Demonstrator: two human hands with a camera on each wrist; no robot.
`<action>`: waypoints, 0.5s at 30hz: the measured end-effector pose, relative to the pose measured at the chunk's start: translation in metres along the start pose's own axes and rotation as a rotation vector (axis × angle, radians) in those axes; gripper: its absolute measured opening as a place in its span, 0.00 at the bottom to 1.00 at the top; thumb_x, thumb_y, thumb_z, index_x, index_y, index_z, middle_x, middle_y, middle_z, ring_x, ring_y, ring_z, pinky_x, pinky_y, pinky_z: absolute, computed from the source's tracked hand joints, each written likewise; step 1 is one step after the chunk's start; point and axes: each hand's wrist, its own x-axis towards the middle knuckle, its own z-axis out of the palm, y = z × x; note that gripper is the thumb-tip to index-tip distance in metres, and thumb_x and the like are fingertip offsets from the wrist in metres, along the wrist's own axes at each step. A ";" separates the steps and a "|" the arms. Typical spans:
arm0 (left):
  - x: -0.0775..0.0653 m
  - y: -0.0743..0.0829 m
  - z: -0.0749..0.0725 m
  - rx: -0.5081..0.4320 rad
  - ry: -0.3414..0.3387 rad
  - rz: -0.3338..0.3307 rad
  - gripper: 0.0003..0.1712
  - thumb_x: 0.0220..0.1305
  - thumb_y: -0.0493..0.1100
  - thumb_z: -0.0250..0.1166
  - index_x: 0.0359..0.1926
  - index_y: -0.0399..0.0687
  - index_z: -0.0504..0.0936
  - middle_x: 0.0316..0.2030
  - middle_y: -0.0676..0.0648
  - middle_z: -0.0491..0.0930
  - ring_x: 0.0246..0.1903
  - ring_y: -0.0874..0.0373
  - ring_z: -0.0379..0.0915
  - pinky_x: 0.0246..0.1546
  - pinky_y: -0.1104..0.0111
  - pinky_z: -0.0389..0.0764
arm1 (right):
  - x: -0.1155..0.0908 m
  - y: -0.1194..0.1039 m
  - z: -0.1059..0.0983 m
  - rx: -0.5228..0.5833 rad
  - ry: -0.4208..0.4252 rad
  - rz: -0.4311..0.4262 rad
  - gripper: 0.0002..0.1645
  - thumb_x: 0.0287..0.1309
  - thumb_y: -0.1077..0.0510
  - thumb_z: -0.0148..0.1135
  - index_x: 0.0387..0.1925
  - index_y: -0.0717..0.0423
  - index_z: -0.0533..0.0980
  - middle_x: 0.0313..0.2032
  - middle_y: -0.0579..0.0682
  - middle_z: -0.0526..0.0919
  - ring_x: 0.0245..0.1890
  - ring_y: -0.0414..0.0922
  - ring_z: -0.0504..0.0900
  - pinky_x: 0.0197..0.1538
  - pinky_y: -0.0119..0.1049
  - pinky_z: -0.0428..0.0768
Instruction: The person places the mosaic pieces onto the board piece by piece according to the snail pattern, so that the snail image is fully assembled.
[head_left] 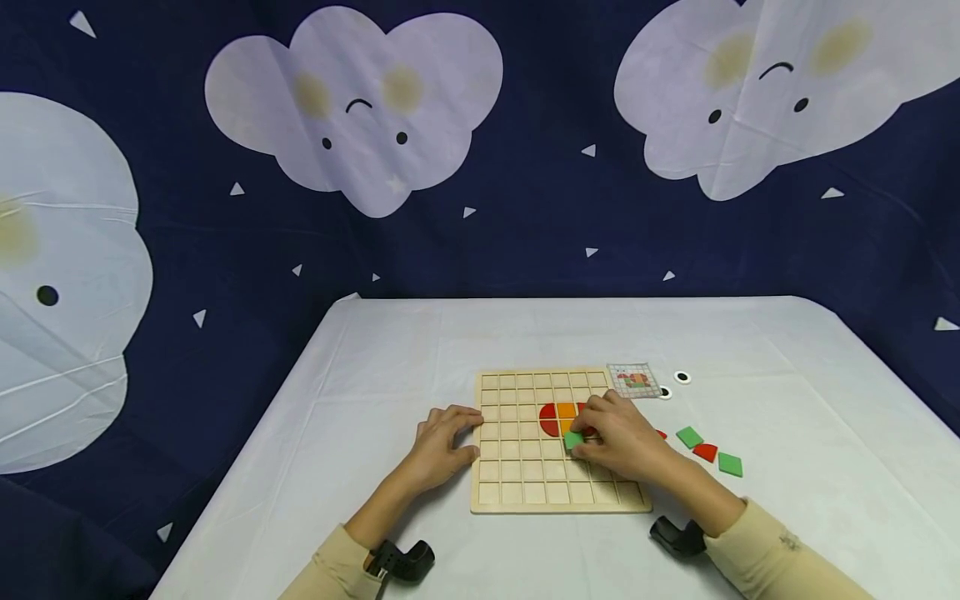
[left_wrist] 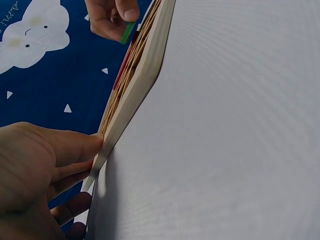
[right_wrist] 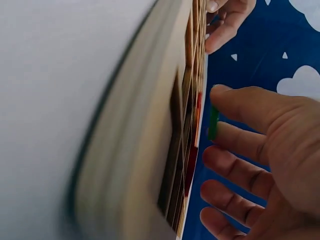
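Note:
A wooden grid board lies flat on the table. Against its left edge rests my left hand, thumb and index fingertip touching the rim with fingers fairly straight. Over the board's middle, my right hand pinches a green square tile between thumb and index finger. In the right wrist view this green tile shows edge-on, a little off the grid. Red rounded pieces and orange squares sit in cells just beyond it, partly covered by my right hand.
Right of the board lie loose green tiles and red pieces. A printed pattern card is at the far right corner, beside white discs with black centres. A dark cloud-print cloth hangs behind the white table.

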 end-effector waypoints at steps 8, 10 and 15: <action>-0.001 0.000 0.000 -0.004 0.001 0.001 0.23 0.54 0.38 0.66 0.53 0.44 0.79 0.56 0.51 0.75 0.52 0.54 0.63 0.48 0.59 0.56 | 0.000 -0.001 0.005 -0.054 0.010 -0.022 0.13 0.39 0.48 0.75 0.29 0.44 0.81 0.30 0.38 0.76 0.33 0.38 0.63 0.38 0.34 0.63; 0.000 0.000 0.000 -0.003 0.002 0.001 0.23 0.54 0.38 0.66 0.53 0.44 0.79 0.56 0.51 0.75 0.52 0.54 0.63 0.49 0.58 0.56 | -0.001 0.000 0.005 -0.060 0.007 -0.024 0.13 0.40 0.48 0.75 0.30 0.44 0.81 0.31 0.39 0.76 0.34 0.38 0.64 0.38 0.34 0.64; -0.001 0.000 0.000 0.001 0.002 0.004 0.23 0.54 0.38 0.66 0.53 0.44 0.79 0.56 0.51 0.75 0.52 0.54 0.63 0.49 0.58 0.56 | -0.001 0.000 0.005 -0.064 -0.013 -0.025 0.13 0.41 0.46 0.74 0.30 0.43 0.81 0.31 0.39 0.75 0.35 0.38 0.64 0.38 0.33 0.63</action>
